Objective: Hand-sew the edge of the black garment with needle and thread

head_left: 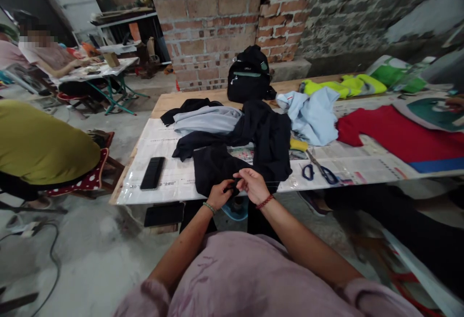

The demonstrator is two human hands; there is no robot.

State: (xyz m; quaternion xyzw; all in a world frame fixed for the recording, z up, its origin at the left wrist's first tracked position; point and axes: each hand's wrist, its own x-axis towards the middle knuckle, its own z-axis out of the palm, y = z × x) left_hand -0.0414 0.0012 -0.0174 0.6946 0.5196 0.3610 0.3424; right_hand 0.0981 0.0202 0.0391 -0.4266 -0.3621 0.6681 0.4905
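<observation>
A black garment (213, 165) lies at the table's front edge, its near part in front of me. My left hand (220, 194) has its fingers closed on the edge of that cloth. Right beside it, my right hand (253, 185) is raised slightly, thumb and fingertips pinched together. What sits in that pinch is too small to make out. A fine pale thread (271, 182) runs out to the right from near this hand. Scissors with dark blue handles (322, 169) lie to the right, beside a yellow item (298, 144).
A black phone (152, 173) lies at the left on the newspaper-covered table (136, 150). Behind are grey cloth (208, 120), a black backpack (249, 76) and a light blue garment (312, 116). Rightward are a red garment (384, 131) and another person's hand. A person in yellow-green (47, 143) sits left.
</observation>
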